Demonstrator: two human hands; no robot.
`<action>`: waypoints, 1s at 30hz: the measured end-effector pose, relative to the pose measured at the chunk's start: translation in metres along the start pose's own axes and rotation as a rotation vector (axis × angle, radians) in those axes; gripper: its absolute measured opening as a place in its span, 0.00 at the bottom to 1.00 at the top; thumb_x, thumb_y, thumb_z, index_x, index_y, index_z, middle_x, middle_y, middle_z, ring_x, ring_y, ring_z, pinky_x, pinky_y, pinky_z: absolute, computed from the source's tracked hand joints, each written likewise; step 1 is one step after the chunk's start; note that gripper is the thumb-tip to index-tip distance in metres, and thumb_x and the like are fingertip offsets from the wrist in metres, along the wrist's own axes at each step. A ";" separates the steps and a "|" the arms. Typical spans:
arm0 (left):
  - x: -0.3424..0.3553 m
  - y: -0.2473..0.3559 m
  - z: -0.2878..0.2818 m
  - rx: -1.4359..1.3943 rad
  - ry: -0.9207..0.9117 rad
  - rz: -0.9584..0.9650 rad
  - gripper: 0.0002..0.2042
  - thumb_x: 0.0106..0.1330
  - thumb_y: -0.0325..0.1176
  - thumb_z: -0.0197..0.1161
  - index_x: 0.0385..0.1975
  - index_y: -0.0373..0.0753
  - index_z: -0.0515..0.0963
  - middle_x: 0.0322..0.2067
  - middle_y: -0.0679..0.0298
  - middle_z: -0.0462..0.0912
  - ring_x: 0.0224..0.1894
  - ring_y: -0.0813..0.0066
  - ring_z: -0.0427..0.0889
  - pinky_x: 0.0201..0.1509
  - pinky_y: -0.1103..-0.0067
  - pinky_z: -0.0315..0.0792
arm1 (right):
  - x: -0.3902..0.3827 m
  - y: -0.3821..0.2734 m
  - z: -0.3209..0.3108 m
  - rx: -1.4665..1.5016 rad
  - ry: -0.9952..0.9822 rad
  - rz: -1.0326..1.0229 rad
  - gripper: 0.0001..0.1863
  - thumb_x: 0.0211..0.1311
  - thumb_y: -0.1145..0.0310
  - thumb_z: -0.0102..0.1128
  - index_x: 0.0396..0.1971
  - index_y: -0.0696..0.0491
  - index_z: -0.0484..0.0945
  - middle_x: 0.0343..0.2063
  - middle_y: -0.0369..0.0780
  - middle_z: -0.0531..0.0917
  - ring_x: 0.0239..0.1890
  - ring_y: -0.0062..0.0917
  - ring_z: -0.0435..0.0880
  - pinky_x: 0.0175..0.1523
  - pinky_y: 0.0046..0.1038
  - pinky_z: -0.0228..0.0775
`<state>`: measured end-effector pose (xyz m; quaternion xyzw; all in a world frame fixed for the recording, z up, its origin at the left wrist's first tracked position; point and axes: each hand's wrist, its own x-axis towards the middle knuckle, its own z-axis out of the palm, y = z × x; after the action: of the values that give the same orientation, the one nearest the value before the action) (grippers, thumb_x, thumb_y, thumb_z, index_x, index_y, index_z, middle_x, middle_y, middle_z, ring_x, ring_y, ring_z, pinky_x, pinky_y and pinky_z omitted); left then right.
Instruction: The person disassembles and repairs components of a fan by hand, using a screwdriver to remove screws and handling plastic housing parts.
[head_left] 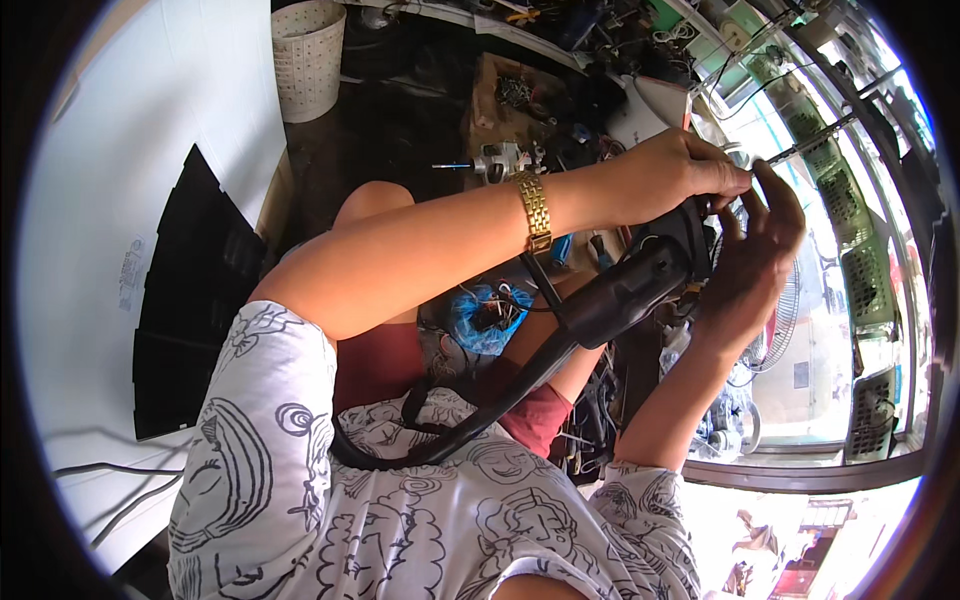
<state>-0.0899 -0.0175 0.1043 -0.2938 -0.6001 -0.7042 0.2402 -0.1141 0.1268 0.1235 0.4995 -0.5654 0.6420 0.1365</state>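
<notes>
My left hand (pixel 708 172), with a gold watch (pixel 536 211) on the wrist, reaches across to the right. Its thumb and fingertips are pinched together. My right hand (pixel 757 245) comes up from below, fingers bent, and the fingertips of both hands meet. Whatever lies between them is too small or hidden to make out. Just below and left of the hands, a black cylindrical housing (pixel 628 292) is tilted up to the right, its far end partly covered by my hands. A thick curved black tube (pixel 500 405) runs from it down across my lap.
A blue plastic bag (pixel 487 318) with small parts lies between my legs. Ahead are a metal tool (pixel 497 162), a wooden tray (pixel 500 100) of small parts and a white basket (pixel 308 62). A wire fan guard (pixel 785 315) and glass stand right; a white panel (pixel 100 200) stands left.
</notes>
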 end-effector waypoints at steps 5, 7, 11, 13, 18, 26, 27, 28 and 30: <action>-0.011 -0.003 0.006 -0.255 0.235 -0.168 0.13 0.68 0.39 0.58 0.34 0.35 0.81 0.30 0.69 0.79 0.35 0.83 0.76 0.44 0.84 0.69 | 0.013 0.008 0.021 0.048 -0.164 0.120 0.38 0.61 0.45 0.53 0.58 0.65 0.65 0.55 0.48 0.72 0.56 0.31 0.70 0.61 0.29 0.58; -0.017 -0.002 0.006 -0.377 0.306 -0.220 0.13 0.69 0.39 0.56 0.38 0.35 0.80 0.33 0.69 0.81 0.38 0.85 0.76 0.45 0.84 0.69 | 0.017 0.011 0.023 0.101 -0.229 0.167 0.37 0.58 0.51 0.55 0.59 0.65 0.65 0.55 0.48 0.72 0.58 0.31 0.69 0.65 0.29 0.54; -0.030 -0.003 0.007 -0.474 0.400 -0.167 0.12 0.70 0.40 0.53 0.29 0.38 0.76 0.28 0.73 0.76 0.34 0.85 0.72 0.41 0.84 0.66 | 0.026 0.011 0.024 0.120 -0.483 0.212 0.39 0.48 0.59 0.57 0.60 0.66 0.63 0.59 0.50 0.69 0.63 0.34 0.65 0.68 0.30 0.48; -0.029 -0.001 0.006 -0.460 0.356 -0.134 0.13 0.70 0.40 0.53 0.28 0.39 0.75 0.27 0.73 0.75 0.33 0.85 0.71 0.40 0.84 0.65 | 0.025 0.006 0.025 0.071 -0.475 0.173 0.41 0.45 0.61 0.56 0.61 0.67 0.62 0.60 0.50 0.67 0.64 0.34 0.63 0.69 0.30 0.46; -0.024 -0.007 0.001 -0.317 0.269 -0.048 0.15 0.71 0.41 0.51 0.25 0.39 0.74 0.25 0.74 0.73 0.30 0.86 0.69 0.39 0.83 0.64 | 0.019 0.008 0.019 -0.017 -0.434 0.141 0.46 0.36 0.65 0.52 0.63 0.66 0.60 0.64 0.51 0.61 0.69 0.37 0.56 0.72 0.32 0.38; -0.018 -0.013 -0.003 0.001 0.301 0.066 0.15 0.70 0.42 0.53 0.28 0.36 0.77 0.43 0.63 0.68 0.49 0.76 0.64 0.52 0.77 0.60 | 0.011 0.000 0.024 0.266 -0.363 0.302 0.51 0.38 0.72 0.52 0.69 0.64 0.44 0.64 0.54 0.58 0.69 0.39 0.56 0.71 0.33 0.44; -0.019 -0.012 -0.003 0.175 0.316 0.125 0.15 0.70 0.43 0.53 0.29 0.37 0.77 0.43 0.65 0.67 0.53 0.76 0.61 0.55 0.76 0.57 | 0.009 0.001 0.026 0.284 -0.348 0.293 0.51 0.39 0.72 0.52 0.69 0.64 0.44 0.64 0.54 0.59 0.69 0.39 0.57 0.71 0.33 0.44; -0.018 -0.011 -0.005 0.177 0.313 0.123 0.15 0.70 0.43 0.53 0.29 0.37 0.77 0.43 0.65 0.67 0.53 0.76 0.61 0.55 0.76 0.57 | 0.008 0.001 0.027 0.303 -0.333 0.283 0.51 0.39 0.71 0.52 0.69 0.64 0.44 0.64 0.54 0.59 0.69 0.40 0.57 0.71 0.33 0.44; -0.015 -0.007 -0.010 0.494 0.256 0.256 0.15 0.69 0.44 0.54 0.31 0.38 0.78 0.47 0.59 0.64 0.56 0.67 0.57 0.59 0.69 0.54 | 0.007 -0.001 0.026 0.285 -0.331 0.269 0.50 0.39 0.71 0.52 0.69 0.64 0.45 0.64 0.54 0.59 0.68 0.40 0.57 0.71 0.33 0.44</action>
<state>-0.0852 -0.0262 0.0874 -0.2084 -0.6762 -0.5322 0.4648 -0.1036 0.1021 0.1257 0.5322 -0.5453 0.6370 -0.1165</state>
